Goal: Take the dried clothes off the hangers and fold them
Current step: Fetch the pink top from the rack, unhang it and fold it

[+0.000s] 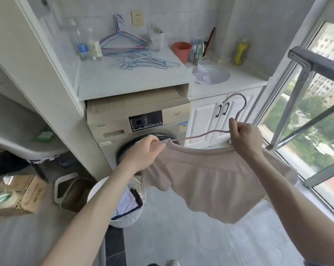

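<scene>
A beige T-shirt (pixel 210 181) hangs from a pink wire hanger (pixel 200 135) in front of me. My left hand (pixel 145 152) pinches the shirt's neckline at the hanger's left end. My right hand (pixel 244 137) grips the hanger just below its hook, over the right side of the collar. The left arm of the hanger is bare above the neckline. The shirt's body droops down and to the right.
A washing machine (pixel 139 123) stands straight ahead under a counter (pixel 123 77) holding several loose wire hangers (pixel 135 58). A white laundry basket (pixel 127 204) with clothes sits on the floor below my left arm. A sink (pixel 216 73), cabinets and a window (pixel 316 131) lie to the right.
</scene>
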